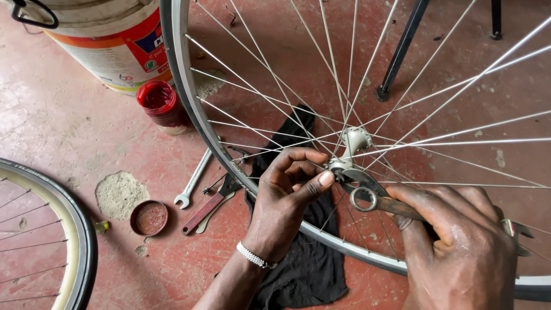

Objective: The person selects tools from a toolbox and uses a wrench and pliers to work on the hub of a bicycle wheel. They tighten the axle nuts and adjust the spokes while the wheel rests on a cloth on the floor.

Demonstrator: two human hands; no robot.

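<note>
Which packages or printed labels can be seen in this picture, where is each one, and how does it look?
Bucket: top left on the red floor, round, white with an orange band and a red-and-blue printed label.
Small jar: just below the bucket, beside the wheel rim, round, red, open.
Tyre: lower left, black with pale lettering on its sidewall.

upright spoked wheel (189, 103), flat rusty wrench (373, 198) on its hub (351, 146).

A white bucket (109, 43) stands top left, its label (143, 49) orange, red and perhaps blue.
</note>
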